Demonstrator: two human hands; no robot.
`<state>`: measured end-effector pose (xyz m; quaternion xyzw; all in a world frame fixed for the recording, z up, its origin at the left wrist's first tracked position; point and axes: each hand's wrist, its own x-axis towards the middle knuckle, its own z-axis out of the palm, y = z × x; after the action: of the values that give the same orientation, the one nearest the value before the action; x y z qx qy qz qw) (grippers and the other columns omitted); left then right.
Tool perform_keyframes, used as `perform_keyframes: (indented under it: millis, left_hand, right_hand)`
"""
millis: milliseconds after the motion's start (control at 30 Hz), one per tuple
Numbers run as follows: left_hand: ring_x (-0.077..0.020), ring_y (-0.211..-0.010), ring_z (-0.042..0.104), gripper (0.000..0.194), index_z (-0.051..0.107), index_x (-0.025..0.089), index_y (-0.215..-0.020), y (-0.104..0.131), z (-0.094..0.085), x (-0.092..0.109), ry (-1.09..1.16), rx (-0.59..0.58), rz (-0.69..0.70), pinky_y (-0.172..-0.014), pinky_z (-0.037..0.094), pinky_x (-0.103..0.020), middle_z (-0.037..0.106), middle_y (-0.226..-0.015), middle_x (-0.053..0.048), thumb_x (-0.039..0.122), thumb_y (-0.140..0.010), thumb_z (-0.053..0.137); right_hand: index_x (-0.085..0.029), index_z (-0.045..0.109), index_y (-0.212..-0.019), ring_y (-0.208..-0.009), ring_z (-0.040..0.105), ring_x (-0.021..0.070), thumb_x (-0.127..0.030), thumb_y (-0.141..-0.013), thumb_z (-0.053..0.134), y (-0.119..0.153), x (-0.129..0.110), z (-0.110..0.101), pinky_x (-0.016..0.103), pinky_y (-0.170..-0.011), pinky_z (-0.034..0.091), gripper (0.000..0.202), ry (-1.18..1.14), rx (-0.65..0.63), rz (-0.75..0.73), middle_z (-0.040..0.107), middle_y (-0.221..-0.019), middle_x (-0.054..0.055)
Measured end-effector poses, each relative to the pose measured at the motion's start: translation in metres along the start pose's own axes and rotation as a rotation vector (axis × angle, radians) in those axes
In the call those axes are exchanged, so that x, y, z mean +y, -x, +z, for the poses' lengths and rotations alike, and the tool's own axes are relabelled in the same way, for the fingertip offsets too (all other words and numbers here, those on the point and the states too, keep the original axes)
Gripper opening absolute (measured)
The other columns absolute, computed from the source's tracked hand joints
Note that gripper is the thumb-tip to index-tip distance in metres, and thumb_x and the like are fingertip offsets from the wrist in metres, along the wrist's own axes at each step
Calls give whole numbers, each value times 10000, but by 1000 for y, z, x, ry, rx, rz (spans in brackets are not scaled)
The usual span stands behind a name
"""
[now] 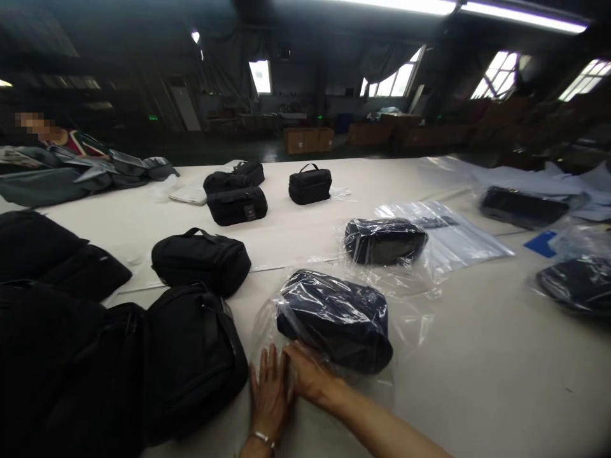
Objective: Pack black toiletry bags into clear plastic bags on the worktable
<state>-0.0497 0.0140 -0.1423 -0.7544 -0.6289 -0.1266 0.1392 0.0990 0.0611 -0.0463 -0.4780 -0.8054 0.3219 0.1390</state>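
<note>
Left hand (268, 397) flat, fingers spread, pressing plastic bag's open end on table (477, 369); right hand (308, 375) pinching same film beside bagged dark pouch (337, 318). Step: sealing flap. Next needs smooth fold, film taut.

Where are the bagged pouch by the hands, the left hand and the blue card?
bagged pouch (334, 318), head view, middle of its dark top.
left hand (268, 397), head view, back of the hand.
blue card (540, 244), head view, its middle.

left hand (268, 395) flat on table (477, 356) | right hand (308, 375) touching bagged pouch (334, 318)
</note>
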Motion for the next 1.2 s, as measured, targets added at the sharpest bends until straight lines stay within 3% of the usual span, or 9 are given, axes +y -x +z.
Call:
perform_keyframes:
  millis: [267, 433, 533, 633, 733, 833, 1000, 1100, 1200]
  left_hand:
    - [-410, -1410, 291, 690, 448, 179, -1415, 14, -17, 21, 41, -124, -65, -1116, 227, -661, 373, -1513, -199, 307, -764, 635]
    - [-353, -1258, 515, 574, 536, 201, -1329, -1, -44, 8, 69, -134, 19, -975, 470, -553, 545, -1389, -163, 180, -762, 628]
    - [-263, -1144, 599, 432, 531, 185, -1316, -48, -78, 0, 121, 51, 74, -925, 518, -417, 638, -1250, -139, 143, -887, 549]
    - [-344, -1388, 356, 585, 385, 206, -1439, -120, -101, 1, 110, 253, 130, -1104, 348, -537, 460, -1451, -165, 117, -889, 562]
    - [-328, -1382, 363, 505, 461, 222, -1379, -184, -104, 5, 120, 292, 249, -1139, 263, -560, 502, -1417, -128, 53, -905, 483]
    - [-230, -1069, 589, 250, 620, 192, -1112, -214, -112, 12, 206, 312, 348, -1071, 356, -466, 680, -992, -52, 98, -940, 464]
    - [-190, -760, 536, 243, 558, 169, -1164, -175, -130, 26, 348, 222, 631, -757, 457, -348, 608, -807, -27, 133, -942, 465]
    - [-188, -682, 529, 224, 549, 168, -1131, -131, -109, 32, 369, 9, 756, -629, 443, -331, 596, -775, -16, 128, -938, 444]
    - [-210, -750, 591, 175, 570, 189, -991, -104, -73, 42, 340, -286, 662, -673, 492, -347, 631, -821, -27, 87, -908, 455]
  right_hand:
    - [-268, 284, -1508, -1453, 216, 293, -141, -890, 442, -30, 45, 5, 576, -1178, 149, 650, 98, -61, 181, 259, -1587, 58]
    - [-213, 369, -1472, -1419, 301, 281, -161, -827, 556, -21, 58, -20, 494, -1178, 239, 673, 84, -45, 62, 330, -1556, 95]
    - [-241, 523, -1353, -1290, 475, 250, -103, -849, 504, 16, 59, -30, 436, -1092, 392, 524, 128, 75, -201, 519, -1419, 91]
    - [-277, 585, -1269, -1281, 482, 248, -102, -906, 438, 46, 55, -42, 463, -1070, 407, 429, 206, 192, -345, 589, -1339, 73]
    - [-240, 576, -1292, -1277, 495, 282, -85, -846, 514, 47, 54, -51, 472, -1069, 421, 476, 232, 75, -186, 563, -1373, 102]
    - [-190, 520, -1364, -1323, 449, 344, -33, -728, 594, 32, 60, -52, 488, -1085, 412, 659, 221, -92, 29, 428, -1490, 145]
    - [-200, 496, -1389, -1322, 445, 354, -49, -745, 542, 32, 83, -44, 525, -1118, 354, 663, 113, 54, 92, 473, -1459, 130]
    - [-201, 567, -1325, -1279, 491, 335, -136, -809, 532, 54, 97, -42, 527, -1116, 351, 521, 18, 152, 67, 564, -1369, 129]
    - [-202, 613, -1263, -1278, 489, 341, -261, -820, 581, 80, 104, -44, 565, -1123, 320, 449, -189, 303, 153, 585, -1340, 132]
